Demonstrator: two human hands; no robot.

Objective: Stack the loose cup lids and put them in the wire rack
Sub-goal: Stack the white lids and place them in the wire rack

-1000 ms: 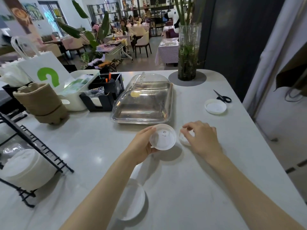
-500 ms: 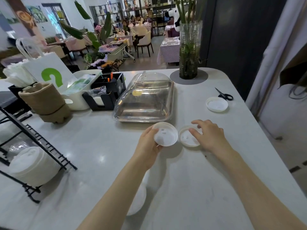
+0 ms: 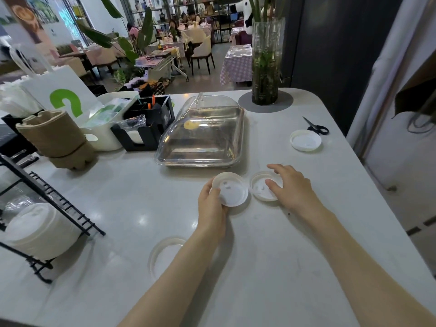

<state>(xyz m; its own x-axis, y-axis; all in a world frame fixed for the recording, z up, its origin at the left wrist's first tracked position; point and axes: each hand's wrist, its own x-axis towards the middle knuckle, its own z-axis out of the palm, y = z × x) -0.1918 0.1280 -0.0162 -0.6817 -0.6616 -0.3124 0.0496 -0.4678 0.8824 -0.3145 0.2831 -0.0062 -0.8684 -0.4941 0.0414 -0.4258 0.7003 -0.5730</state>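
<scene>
- Holding one lid (image 3: 230, 190) tilted above the bench (image 3: 271, 256), our left hand (image 3: 212, 206) grips it by its near edge, just in front of the clear dome cover (image 3: 203, 135), likely so its hollow side stays free to drop over another.
- Our right hand (image 3: 291, 187) rests spread on a second lid (image 3: 263, 188) that lies flat on the bench just right of the held one, fingertips on it and the thumb curling at its rim; we judge this a start at picking it up.
- Two more lids lie loose: a far lid (image 3: 305, 140) right of the dome cover beside the scissors (image 3: 317, 128), and a near lid (image 3: 165, 253) well in front of the cover, partly hidden by our left forearm.
- Left of the dome cover stands the wire rack (image 3: 59, 204), with a row of white lids (image 3: 35, 230) already lying in it, so the stack has a place waiting.
- We judge the stacking barely begun, with no two loose lids joined yet.
</scene>
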